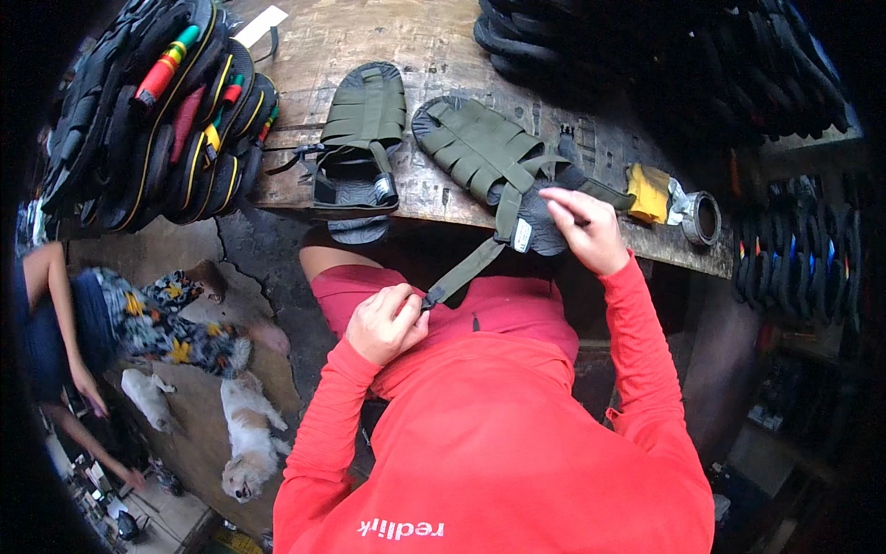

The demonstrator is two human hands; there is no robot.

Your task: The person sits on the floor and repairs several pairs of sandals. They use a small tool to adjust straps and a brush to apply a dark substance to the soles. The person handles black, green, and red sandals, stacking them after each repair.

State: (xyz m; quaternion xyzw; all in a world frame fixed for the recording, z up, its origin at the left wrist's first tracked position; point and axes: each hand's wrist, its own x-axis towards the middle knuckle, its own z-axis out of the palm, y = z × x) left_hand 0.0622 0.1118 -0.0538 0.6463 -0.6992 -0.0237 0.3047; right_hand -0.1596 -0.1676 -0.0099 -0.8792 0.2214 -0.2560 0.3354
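Note:
An olive-green strap sandal (475,143) lies at the table's near edge, its heel part jutting toward me. From its heel a loose olive strap (466,270) runs down toward my lap. My left hand (383,323) pinches the dark end of that strap above my thigh. Over the sandal's heel, my right hand (591,231) has its thumb and fingers drawn together; what they hold, if anything, is too small to make out. A matching sandal (366,111) rests to the left, its heel end also at the edge.
Many dark sandals (166,120) are stacked at the table's left. More dark footwear (535,46) is piled at the back right. A yellow cloth-like piece (649,192) and a tape roll (703,220) sit right. Two dogs (247,429) and another person (74,314) are at left.

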